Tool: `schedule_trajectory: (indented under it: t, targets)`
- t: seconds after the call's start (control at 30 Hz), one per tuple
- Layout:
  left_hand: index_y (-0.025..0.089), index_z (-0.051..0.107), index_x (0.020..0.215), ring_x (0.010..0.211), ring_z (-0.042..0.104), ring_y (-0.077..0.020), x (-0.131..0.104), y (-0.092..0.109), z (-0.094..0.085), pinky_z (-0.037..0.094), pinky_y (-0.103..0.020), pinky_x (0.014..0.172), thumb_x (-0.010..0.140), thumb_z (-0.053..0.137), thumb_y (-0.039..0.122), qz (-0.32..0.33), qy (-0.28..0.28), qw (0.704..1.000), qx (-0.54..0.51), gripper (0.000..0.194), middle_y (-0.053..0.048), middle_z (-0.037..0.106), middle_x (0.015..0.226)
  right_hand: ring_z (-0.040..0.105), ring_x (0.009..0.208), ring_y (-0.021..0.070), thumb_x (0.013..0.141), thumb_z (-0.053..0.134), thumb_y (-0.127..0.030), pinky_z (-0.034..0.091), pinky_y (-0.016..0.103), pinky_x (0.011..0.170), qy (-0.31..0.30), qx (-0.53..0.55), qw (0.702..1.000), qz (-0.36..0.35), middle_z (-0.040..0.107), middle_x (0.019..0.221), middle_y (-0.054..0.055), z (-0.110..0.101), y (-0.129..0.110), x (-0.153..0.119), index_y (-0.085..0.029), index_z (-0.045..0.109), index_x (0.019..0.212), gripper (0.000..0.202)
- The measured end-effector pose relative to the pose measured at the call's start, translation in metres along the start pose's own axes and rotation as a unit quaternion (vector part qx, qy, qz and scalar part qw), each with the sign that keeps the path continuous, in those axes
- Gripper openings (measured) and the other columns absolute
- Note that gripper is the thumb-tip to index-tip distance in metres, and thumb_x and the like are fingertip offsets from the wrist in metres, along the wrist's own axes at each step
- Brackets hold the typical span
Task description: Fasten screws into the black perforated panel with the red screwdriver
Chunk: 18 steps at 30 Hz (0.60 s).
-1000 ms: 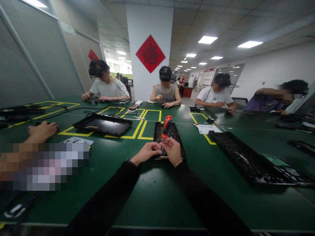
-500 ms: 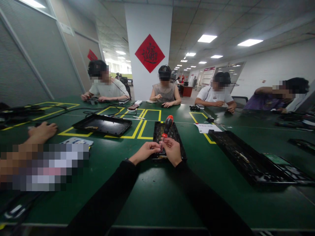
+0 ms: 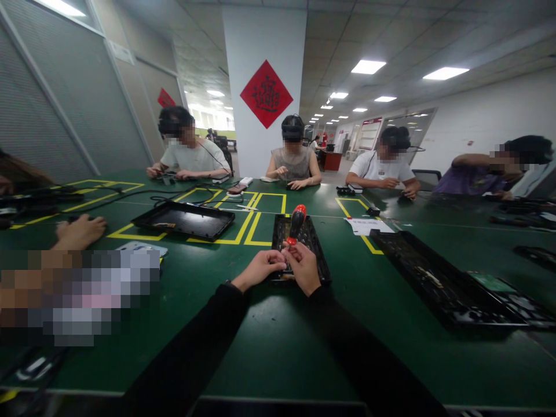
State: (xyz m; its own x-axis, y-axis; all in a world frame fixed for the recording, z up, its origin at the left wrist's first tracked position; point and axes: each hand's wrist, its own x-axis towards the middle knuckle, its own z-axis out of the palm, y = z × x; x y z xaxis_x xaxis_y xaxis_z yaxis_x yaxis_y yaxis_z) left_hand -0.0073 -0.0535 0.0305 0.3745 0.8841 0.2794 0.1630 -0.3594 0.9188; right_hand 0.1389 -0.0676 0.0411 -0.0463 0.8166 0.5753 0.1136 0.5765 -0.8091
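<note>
A screwdriver with a red and black handle (image 3: 297, 222) stands nearly upright, handle up, over a black rectangular tray (image 3: 322, 263). My right hand (image 3: 304, 267) is closed round the screwdriver just below its handle. Close against it, my left hand (image 3: 263, 269) has its thumb and fingertips pinched together near the shaft; whatever they hold is too small to make out. Both hands are above the near part of the tray, which has small pale bits inside.
Another black tray (image 3: 185, 220) lies to the left, and a long one (image 3: 434, 278) to the right. A paper sheet (image 3: 369, 226) is beyond it. At the left, another person's hand (image 3: 82, 230) rests on the green table (image 3: 278, 359). Several people sit opposite.
The whole view has shifted slightly. My hands keep nearly the same pose around the screwdriver. At the far left, part of another person has come into view.
</note>
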Motion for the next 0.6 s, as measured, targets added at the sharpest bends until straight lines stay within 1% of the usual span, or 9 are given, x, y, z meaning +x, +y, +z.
schedule_trajectory:
  t: [0.17,0.33,0.47,0.53,0.6]
  targets:
    - [0.011,0.060,0.072,0.063,0.052,-0.0102,0.0006,-0.0009,-0.0007,0.040,-0.023,0.064,0.066,0.064,0.032,0.000,-0.002,1.000,0.000,0.022,-0.001,0.060,0.069,0.059,0.067,0.0139,0.076,0.057,-0.029,0.048,0.025,0.064,0.021,-0.016,1.000,-0.006,0.063,0.077,0.003,-0.0015,0.0004,0.0006,-0.017,0.063,0.094,0.023]
    - [0.011,0.061,0.074,0.063,0.052,-0.0101,0.0013,-0.0010,-0.0011,0.040,-0.023,0.063,0.066,0.064,0.031,0.004,-0.013,1.000,-0.004,0.022,-0.001,0.060,0.069,0.060,0.067,0.0147,0.075,0.058,-0.030,0.049,0.026,0.063,0.047,-0.016,0.999,0.000,0.065,0.080,0.004,-0.0008,0.0029,0.0002,-0.017,0.063,0.093,0.023]
    - [0.011,0.060,0.076,0.062,0.052,-0.0101,0.0015,-0.0006,-0.0012,0.041,-0.023,0.062,0.065,0.066,0.032,-0.002,-0.016,1.000,-0.001,0.024,-0.001,0.060,0.067,0.061,0.074,0.0160,0.077,0.055,-0.028,0.049,0.027,0.069,0.046,-0.012,0.999,-0.011,0.066,0.088,0.005,0.0000,0.0029,-0.0003,-0.017,0.064,0.083,0.015]
    - [0.010,0.061,0.076,0.064,0.053,-0.0106,0.0018,-0.0014,-0.0024,0.041,-0.023,0.064,0.065,0.066,0.031,0.001,-0.016,1.000,0.000,0.024,-0.002,0.060,0.069,0.061,0.079,0.0173,0.078,0.053,-0.027,0.049,0.028,0.072,0.041,-0.010,0.999,-0.014,0.065,0.089,0.005,-0.0003,0.0025,-0.0002,-0.018,0.063,0.078,0.014]
    - [0.011,0.063,0.078,0.067,0.054,-0.0112,0.0021,-0.0026,-0.0041,0.042,-0.023,0.066,0.067,0.064,0.031,0.002,-0.024,1.000,-0.006,0.023,-0.003,0.061,0.072,0.061,0.080,0.0177,0.079,0.051,-0.027,0.048,0.028,0.073,0.037,-0.008,0.999,-0.013,0.066,0.087,0.005,-0.0011,0.0019,0.0001,-0.018,0.063,0.078,0.015]
